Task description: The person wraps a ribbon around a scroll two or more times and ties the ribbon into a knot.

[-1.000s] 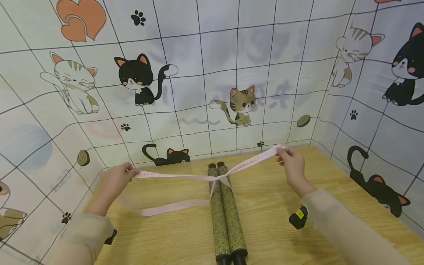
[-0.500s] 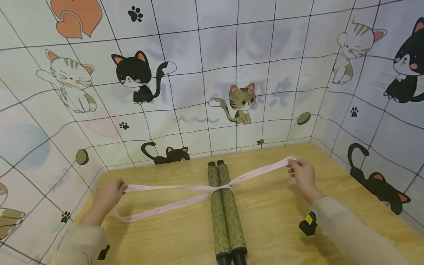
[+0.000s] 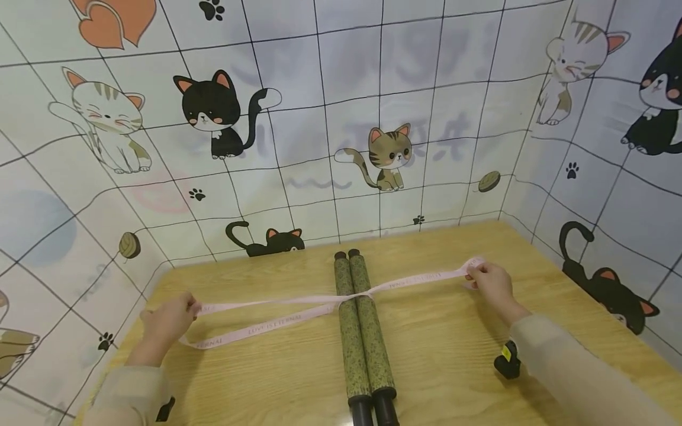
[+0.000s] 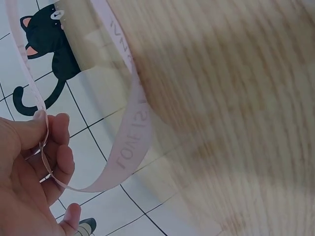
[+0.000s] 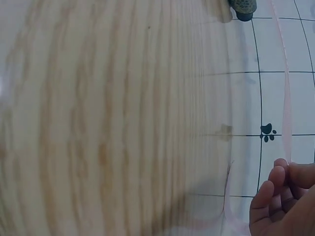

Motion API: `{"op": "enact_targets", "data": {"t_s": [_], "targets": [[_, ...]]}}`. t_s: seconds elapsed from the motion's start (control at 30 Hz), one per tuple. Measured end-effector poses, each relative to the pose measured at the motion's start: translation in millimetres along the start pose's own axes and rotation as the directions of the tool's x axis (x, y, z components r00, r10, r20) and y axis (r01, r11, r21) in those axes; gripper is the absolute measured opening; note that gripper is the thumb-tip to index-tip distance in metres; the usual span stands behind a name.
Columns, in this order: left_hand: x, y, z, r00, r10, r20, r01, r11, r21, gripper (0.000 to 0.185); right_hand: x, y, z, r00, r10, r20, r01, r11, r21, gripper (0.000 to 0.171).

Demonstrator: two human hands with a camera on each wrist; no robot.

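Note:
Two green speckled scrolls [image 3: 358, 349] with black end knobs lie side by side on the wooden table. A pale pink ribbon [image 3: 274, 325], printed "LOVE IS ETERNAL", crosses over them near their far ends and is drawn out to both sides. My left hand [image 3: 169, 324] pinches one length at the left; from it the ribbon [image 4: 132, 142] hangs in a loop and runs back to the scrolls. At the right, my right hand [image 3: 492, 290] pinches the other length between thumb and fingers, a short tail drooping below. In the right wrist view, one scroll's end [image 5: 244, 9] shows at the top.
A white cloth wall [image 3: 298, 130] with cat drawings and grid lines stands behind the table [image 3: 256, 378] and along its sides. Black devices sit at the left wrist [image 3: 166, 408] and right wrist [image 3: 508, 361].
Both hands have moved outward and lower, pulling the ribbon. The crossing over the scrolls has drawn tighter and lies closer to them; the loose tails there no longer show.

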State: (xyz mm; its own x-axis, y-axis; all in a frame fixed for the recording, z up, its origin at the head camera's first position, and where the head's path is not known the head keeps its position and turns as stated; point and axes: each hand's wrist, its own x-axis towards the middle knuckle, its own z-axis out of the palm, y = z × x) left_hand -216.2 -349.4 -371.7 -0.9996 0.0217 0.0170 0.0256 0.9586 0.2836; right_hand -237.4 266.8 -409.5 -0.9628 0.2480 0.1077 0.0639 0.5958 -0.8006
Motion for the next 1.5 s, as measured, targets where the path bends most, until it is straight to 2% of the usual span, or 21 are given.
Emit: {"op": "enact_targets", "data": {"t_s": [0.17, 0.33, 0.43, 0.5, 0.6, 0.7, 0.83, 0.93, 1.03, 1.1, 1.2, 1.27, 1.33, 1.43, 1.5], "targets": [[-1.1, -3.0, 6.5, 1.0, 0.002, 0.022, -0.002, 1.0, -0.01, 0.024, -5, 7, 0, 0.999, -0.018, 0.041, 0.02, 0.998, -0.059, 0.031], [-2.3, -2.6, 7.3, 1.0, -0.01, 0.021, 0.01, 1.0, 0.013, 0.037, -8, 8, -2, 0.993, -0.048, 0.109, 0.061, 0.991, -0.119, 0.034], [-1.2, 1.8, 5.6, 1.0, -0.015, -0.019, 0.015, 0.999, 0.04, 0.042, -8, 1, -1, 0.985, -0.053, 0.165, 0.076, 0.988, -0.137, 0.041], [1.5, 10.3, 6.4, 0.998, 0.004, -0.062, -0.001, 0.999, 0.054, 0.041, -7, -7, 3, 0.978, -0.066, 0.198, 0.095, 0.985, -0.143, 0.045], [9.0, 35.3, 12.8, 0.989, 0.079, -0.128, -0.071, 0.995, 0.063, 0.036, -7, -25, 17, 0.958, -0.133, 0.254, 0.176, 0.972, -0.156, 0.044], [18.6, 73.6, 23.5, 0.977, 0.162, -0.14, -0.16, 0.987, 0.02, 0.032, -6, -46, 38, 0.911, -0.263, 0.319, 0.324, 0.933, -0.158, 0.034], [28.5, 129.3, 39.7, 0.957, 0.281, -0.07, -0.287, 0.953, -0.101, 0.031, -6, -70, 67, 0.826, -0.407, 0.391, 0.503, 0.844, -0.185, 0.027], [31.3, 161.4, 52.4, 0.934, 0.356, 0.002, -0.349, 0.916, -0.196, 0.032, -10, -79, 84, 0.797, -0.427, 0.428, 0.553, 0.801, -0.231, 0.03], [31.5, 179.3, 65.0, 0.913, 0.4, 0.081, -0.366, 0.89, -0.273, 0.035, -16, -82, 96, 0.786, -0.421, 0.453, 0.568, 0.78, -0.261, 0.035], [31.5, 184.4, 72.4, 0.9, 0.418, 0.122, -0.368, 0.88, -0.301, 0.036, -20, -81, 103, 0.766, -0.444, 0.465, 0.601, 0.751, -0.273, 0.038], [30.0, 184.4, 80.2, 0.89, 0.426, 0.161, -0.377, 0.888, -0.262, 0.028, -26, -80, 110, 0.747, -0.462, 0.478, 0.637, 0.703, -0.315, 0.042], [29.3, 180.2, 82.8, 0.887, 0.426, 0.177, -0.383, 0.894, -0.234, 0.014, -29, -79, 114, 0.742, -0.47, 0.478, 0.651, 0.674, -0.349, 0.042], [28.7, 173.7, 80.4, 0.879, 0.432, 0.202, -0.385, 0.892, -0.236, 0.012, -29, -77, 115, 0.747, -0.462, 0.478, 0.648, 0.665, -0.37, 0.043], [29.2, 162.3, 66.8, 0.851, 0.463, 0.248, -0.349, 0.851, -0.391, 0.021, -25, -75, 111, 0.75, -0.476, 0.458, 0.65, 0.657, -0.382, 0.038], [29.9, 155.2, 53.9, 0.839, 0.471, 0.271, -0.293, 0.812, -0.505, 0.025, -22, -76, 105, 0.757, -0.478, 0.446, 0.644, 0.664, -0.381, 0.035]]}}
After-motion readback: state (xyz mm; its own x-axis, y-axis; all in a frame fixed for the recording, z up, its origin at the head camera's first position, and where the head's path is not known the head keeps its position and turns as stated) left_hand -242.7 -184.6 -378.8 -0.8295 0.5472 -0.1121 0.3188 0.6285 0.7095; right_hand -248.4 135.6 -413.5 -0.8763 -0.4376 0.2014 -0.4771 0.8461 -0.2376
